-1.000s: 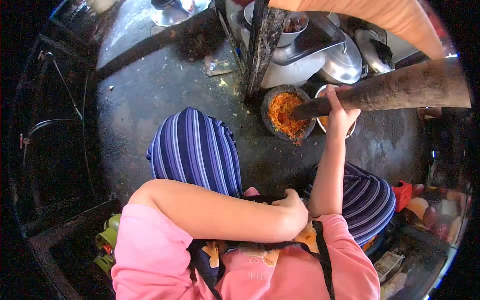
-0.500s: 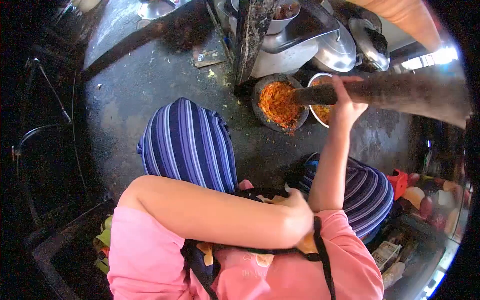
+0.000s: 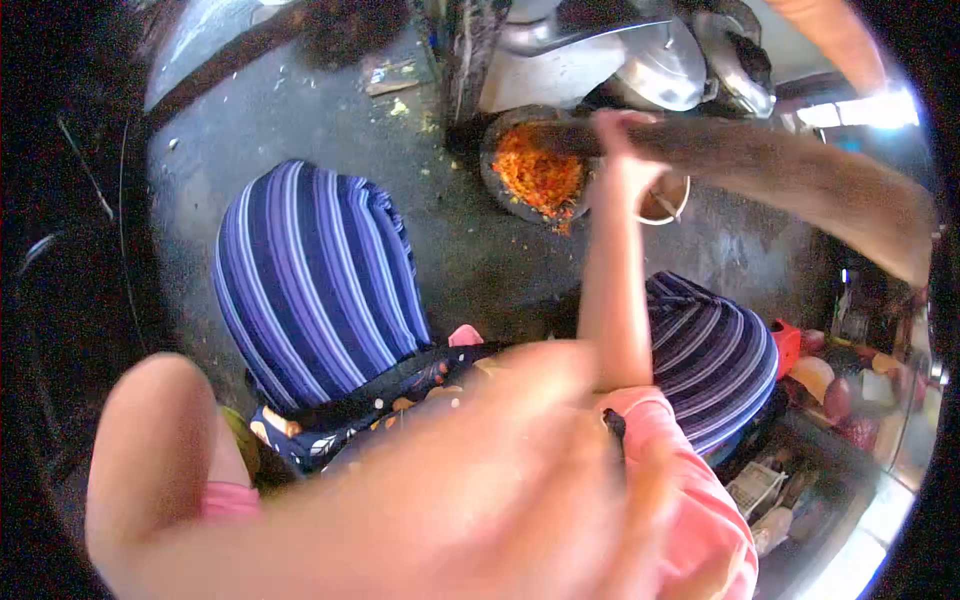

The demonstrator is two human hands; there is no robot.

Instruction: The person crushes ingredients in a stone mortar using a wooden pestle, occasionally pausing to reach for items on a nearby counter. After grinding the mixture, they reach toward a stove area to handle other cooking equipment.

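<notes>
My right hand (image 3: 622,150) is wrapped around a long, thick wooden pestle (image 3: 790,175). The pestle slants to the right edge of the view, and its lower end rests in a dark stone mortar (image 3: 497,187). Coarse orange-red mash (image 3: 540,172) fills the mortar, with bits spilled over the near rim. Beside it, partly hidden by my right wrist, stands a light-rimmed bowl (image 3: 665,198). My left hand (image 3: 560,440) is raised close to the camera in front of my chest, and motion smears its fingers.
Lidded metal pots (image 3: 665,75) stand behind the mortar, next to a dark post (image 3: 465,80). Striped cloth covers my knees (image 3: 315,275) on both sides of the floor (image 3: 440,260). A red plastic item (image 3: 786,345) and a small basket (image 3: 755,487) lie at right.
My left hand has come up from my chest toward the camera, its elbow swinging out left. My right hand still grips the pestle. The whole view has shifted, with the mortar now further left and up.
</notes>
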